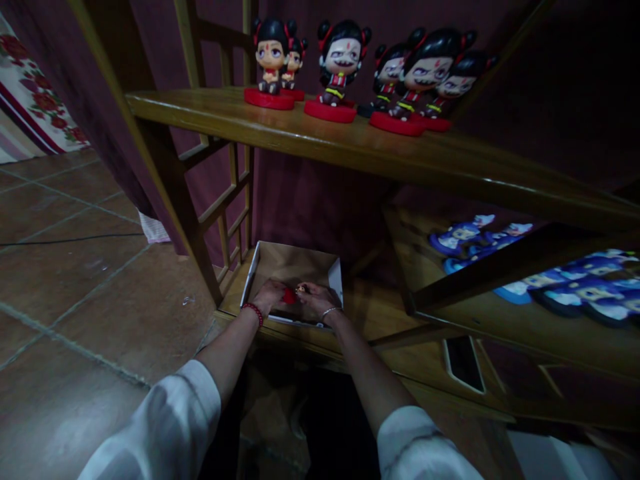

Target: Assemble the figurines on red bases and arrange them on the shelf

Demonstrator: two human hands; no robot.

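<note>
White-sleeved L hand: fingers prob. clamp small red object inside open brown cardboard box; R hand fingers: can't tell.

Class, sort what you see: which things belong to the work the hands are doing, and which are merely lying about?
In hand: left hand, right hand, small red piece between them, open box they reach into.
Lying about: red-based figurines on the upper shelf, blue figurines on the right.
</note>
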